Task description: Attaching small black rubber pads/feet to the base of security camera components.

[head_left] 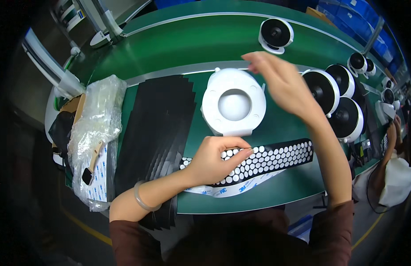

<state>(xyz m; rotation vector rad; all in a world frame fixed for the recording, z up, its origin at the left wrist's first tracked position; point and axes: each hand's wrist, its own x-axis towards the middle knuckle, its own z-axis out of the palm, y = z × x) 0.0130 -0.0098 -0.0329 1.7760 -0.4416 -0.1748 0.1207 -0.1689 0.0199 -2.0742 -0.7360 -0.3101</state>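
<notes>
My left hand (216, 160) is closed in a pinch, thumb and forefinger together over a black sheet (276, 158) dotted with rows of round white pads. What the fingertips hold, if anything, is too small to make out. White backing paper (241, 188) with blue print sticks out under the sheet's near edge. Just beyond that hand, a white round housing (211, 106) lies with its round recess upward. My right hand (283, 82) is raised at the housing's right side, slightly blurred, its fingers stretched out with nothing visible in them.
Overlapping black sheets (159, 115) lie left of the housing. Further left are a clear bubble-wrap bag (96, 106) and a watch (92, 164). White units with black round faces (347, 119) crowd the right, and another unit (276, 34) stands on the green belt (192, 42). A co-worker's arm (388, 142) shows far right.
</notes>
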